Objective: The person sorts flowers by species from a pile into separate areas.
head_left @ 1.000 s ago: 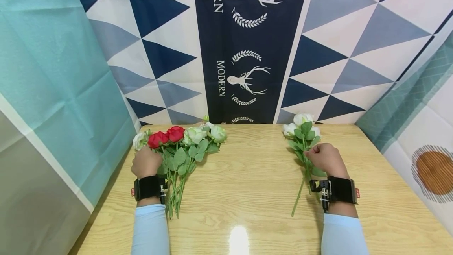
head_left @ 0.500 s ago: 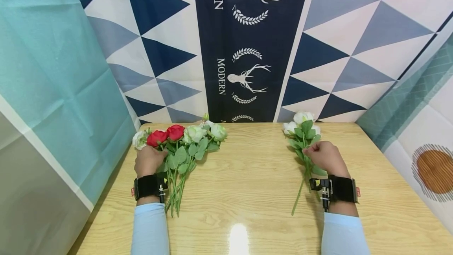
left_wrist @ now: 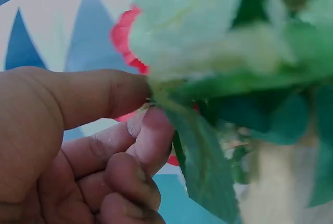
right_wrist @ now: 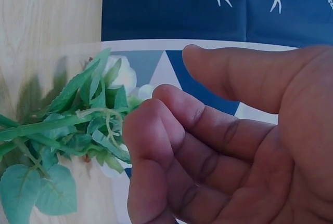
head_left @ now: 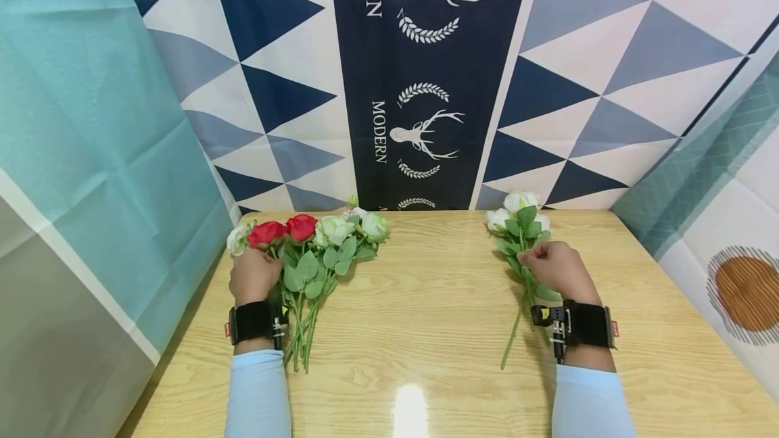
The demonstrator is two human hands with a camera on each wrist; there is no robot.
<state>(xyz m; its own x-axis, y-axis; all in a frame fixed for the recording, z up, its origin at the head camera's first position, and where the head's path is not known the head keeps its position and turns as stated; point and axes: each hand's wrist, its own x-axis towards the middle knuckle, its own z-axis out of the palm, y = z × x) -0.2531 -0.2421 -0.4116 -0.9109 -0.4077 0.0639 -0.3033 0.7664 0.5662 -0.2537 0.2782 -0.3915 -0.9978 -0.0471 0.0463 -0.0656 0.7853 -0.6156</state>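
Observation:
Near the back left of the table my left hand (head_left: 253, 277) pinches a red rose (head_left: 266, 234) by its leafy stem, thumb against forefinger. In the left wrist view a pale green leaf (left_wrist: 203, 156) hangs beside those fingertips, and leaves hide most of the bloom. Another red rose (head_left: 301, 227) and pale green-white roses (head_left: 333, 231) lie alongside, stems toward me. On the right, my right hand (head_left: 556, 268) hovers beside several white roses (head_left: 519, 203). Its fingers are loosely curled with the thumb apart, and nothing lies between them in the right wrist view.
The wooden table (head_left: 414, 309) stretches between the two bunches. Behind it hangs a patterned cloth (head_left: 426, 86), and a teal and grey cloth (head_left: 115, 154) borders the left side. A white rose (head_left: 237, 240) lies at the far left, partly behind the left hand.
My left hand has turned inward, its fingertips now showing at the stem. The left red rose has shifted slightly left and away from me. The right hand has barely moved.

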